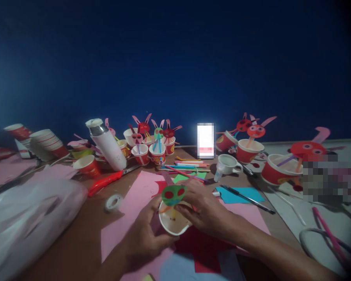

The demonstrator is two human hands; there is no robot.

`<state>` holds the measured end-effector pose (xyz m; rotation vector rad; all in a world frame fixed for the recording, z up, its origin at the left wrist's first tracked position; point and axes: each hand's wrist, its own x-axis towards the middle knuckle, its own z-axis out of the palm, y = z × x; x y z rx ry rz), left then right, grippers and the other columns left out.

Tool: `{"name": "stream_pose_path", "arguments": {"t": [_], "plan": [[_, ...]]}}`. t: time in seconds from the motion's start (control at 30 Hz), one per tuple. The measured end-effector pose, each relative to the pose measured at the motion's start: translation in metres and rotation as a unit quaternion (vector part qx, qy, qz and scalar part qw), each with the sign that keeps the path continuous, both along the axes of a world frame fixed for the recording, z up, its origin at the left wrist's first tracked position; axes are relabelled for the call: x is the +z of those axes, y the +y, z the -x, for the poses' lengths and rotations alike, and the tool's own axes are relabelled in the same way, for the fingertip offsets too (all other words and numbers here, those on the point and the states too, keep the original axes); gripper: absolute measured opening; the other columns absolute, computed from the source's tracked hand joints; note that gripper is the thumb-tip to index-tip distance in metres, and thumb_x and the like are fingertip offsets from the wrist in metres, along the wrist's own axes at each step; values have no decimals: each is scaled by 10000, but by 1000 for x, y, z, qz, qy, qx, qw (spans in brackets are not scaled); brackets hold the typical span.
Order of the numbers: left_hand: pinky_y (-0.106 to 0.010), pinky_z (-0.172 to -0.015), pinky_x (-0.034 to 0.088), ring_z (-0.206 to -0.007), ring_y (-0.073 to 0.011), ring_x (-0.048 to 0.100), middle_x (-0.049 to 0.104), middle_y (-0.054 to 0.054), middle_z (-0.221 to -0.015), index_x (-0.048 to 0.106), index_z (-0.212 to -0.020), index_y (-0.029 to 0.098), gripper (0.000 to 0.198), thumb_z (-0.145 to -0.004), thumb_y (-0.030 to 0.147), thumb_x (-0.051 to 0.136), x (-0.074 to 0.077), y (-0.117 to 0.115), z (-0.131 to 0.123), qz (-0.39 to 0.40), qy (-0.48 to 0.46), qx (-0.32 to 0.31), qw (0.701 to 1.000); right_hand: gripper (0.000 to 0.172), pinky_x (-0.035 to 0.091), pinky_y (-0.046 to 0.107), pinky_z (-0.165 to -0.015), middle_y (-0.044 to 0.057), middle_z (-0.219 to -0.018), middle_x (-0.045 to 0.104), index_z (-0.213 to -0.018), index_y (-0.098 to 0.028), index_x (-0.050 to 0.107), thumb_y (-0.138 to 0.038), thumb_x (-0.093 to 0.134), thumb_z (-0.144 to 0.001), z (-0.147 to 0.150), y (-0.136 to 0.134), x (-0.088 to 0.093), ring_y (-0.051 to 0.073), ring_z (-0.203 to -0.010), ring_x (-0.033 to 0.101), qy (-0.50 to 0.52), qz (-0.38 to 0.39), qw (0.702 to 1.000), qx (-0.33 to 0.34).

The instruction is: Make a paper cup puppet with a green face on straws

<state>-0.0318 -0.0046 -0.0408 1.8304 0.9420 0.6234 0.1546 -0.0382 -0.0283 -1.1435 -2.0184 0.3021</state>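
Observation:
My left hand [144,234] is wrapped round the side of a paper cup [172,224] held over the table's near edge. My right hand [203,208] rests on the cup's rim, its fingers pinched by a green paper face [174,194] with two red eyes that sticks up from the cup on a straw. Pink paper sheets [134,210] and red paper [204,249] lie under both hands.
Several finished bunny cups [149,150] stand at the back, more at the right [250,148]. A white bottle [107,144], red cutter [105,182], tape roll [113,202], straws [187,164], white mug [228,164], lit phone [205,140], pen [247,198], cup stacks [46,143] and plastic bag [26,222] surround them.

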Motion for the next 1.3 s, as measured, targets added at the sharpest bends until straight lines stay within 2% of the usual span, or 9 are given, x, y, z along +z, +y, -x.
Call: {"name": "stream_pose_path", "arguments": {"t": [0.23,0.43,0.6,0.73,0.87,0.97,1.03,1.13,1.3], "plan": [[-368,-920,445,-1023,-249,573,591,-98,-1181,505,-1174,170,578,-622,176,678,3,0,-2,35,-18,-24,999,149,394,300,-772,47,-902,591,-912,-178,597,-116,473,-857,-3,2,6,181,-867,519,-29,53,998,4],[-402,-944,434,-1081,-286,550,598,-119,-1181,521,-1173,162,617,-590,212,717,-4,2,-2,62,-36,6,997,130,399,268,-686,29,-778,582,-750,-162,594,-158,506,-845,-6,0,5,148,-726,511,-12,96,995,-17],[-415,-945,434,-1078,-285,561,607,-121,-1179,505,-1189,173,609,-632,276,730,0,5,-1,129,-61,-9,990,216,400,269,-856,26,-977,608,-940,-193,629,-125,430,-891,-11,2,10,139,-940,539,104,139,982,76],[-393,-942,434,-1090,-277,554,604,-109,-1188,486,-1198,185,630,-625,254,739,3,4,-3,154,-68,-5,986,232,390,285,-894,45,-1014,611,-958,-184,652,-144,434,-888,-12,3,10,155,-991,539,118,170,976,70],[-361,-901,456,-1044,-261,579,626,-94,-1145,507,-1168,189,590,-622,203,730,1,2,-5,152,-82,4,985,194,403,260,-839,36,-986,621,-898,-184,667,-111,517,-798,-9,2,10,160,-940,546,100,191,976,32],[-344,-894,457,-1022,-244,587,626,-73,-1139,511,-1164,202,573,-630,145,710,0,2,-4,143,-63,-19,988,176,396,220,-736,-5,-851,618,-796,-191,651,-72,547,-719,-6,-1,11,129,-789,538,72,197,978,19],[-335,-874,468,-983,-227,603,631,-58,-1121,490,-1188,213,593,-639,108,688,-1,2,-3,150,-46,-44,987,131,366,202,-661,-29,-687,564,-630,-169,579,-69,537,-703,-4,-2,10,105,-674,489,44,200,979,7],[-314,-847,481,-950,-207,606,624,-53,-1120,478,-1193,212,580,-657,91,664,-3,2,-1,136,-49,-61,988,266,306,190,-585,-43,-549,440,-480,-143,388,-67,506,-706,-3,-1,6,81,-597,415,15,196,981,-3],[-315,-875,474,-968,-200,594,602,-62,-1148,460,-1210,197,560,-689,124,653,-1,2,0,114,-51,-72,990,208,285,193,-553,-32,-636,501,-544,-148,448,-74,488,-734,0,-1,0,78,-601,418,-9,164,986,-21]]}}
